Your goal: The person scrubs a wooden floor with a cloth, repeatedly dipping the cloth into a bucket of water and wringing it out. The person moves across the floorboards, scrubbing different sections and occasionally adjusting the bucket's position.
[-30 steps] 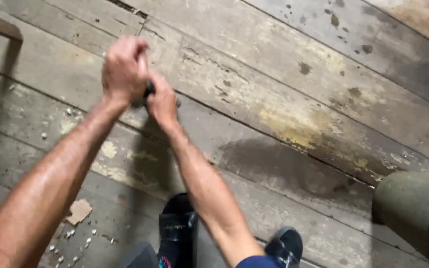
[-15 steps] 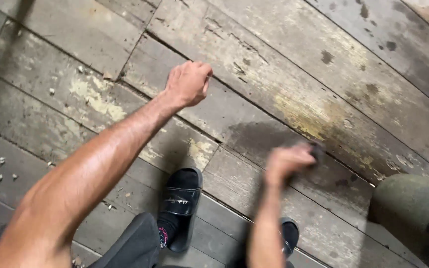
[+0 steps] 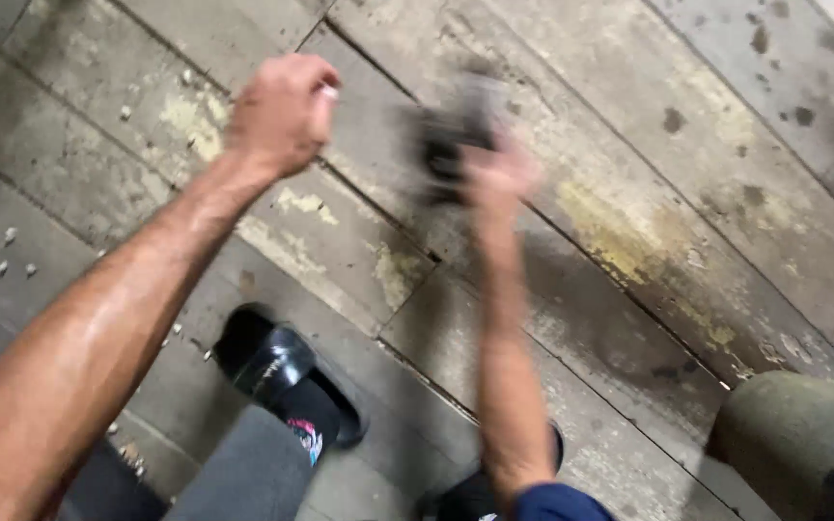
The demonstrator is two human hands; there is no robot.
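Observation:
My left hand (image 3: 282, 111) is raised over the worn plank floor (image 3: 629, 145), curled into a fist with a small pale thing pinched at its fingertips; I cannot tell what it is. My right hand (image 3: 494, 174) is up beside it, blurred by motion, and grips a small dark object (image 3: 451, 135) that is too smeared to identify. The two hands are apart by about a hand's width.
Below are my feet in black slide sandals, the left sandal (image 3: 277, 362) lifted at the heel. A grey-green rounded object (image 3: 803, 444) sits at the lower right. Small white chips (image 3: 2, 260) lie scattered on the boards at the left.
My right hand swung up from low at the right to beside the left hand, still holding the dark object. The left hand rose and shifted left. The left foot stepped.

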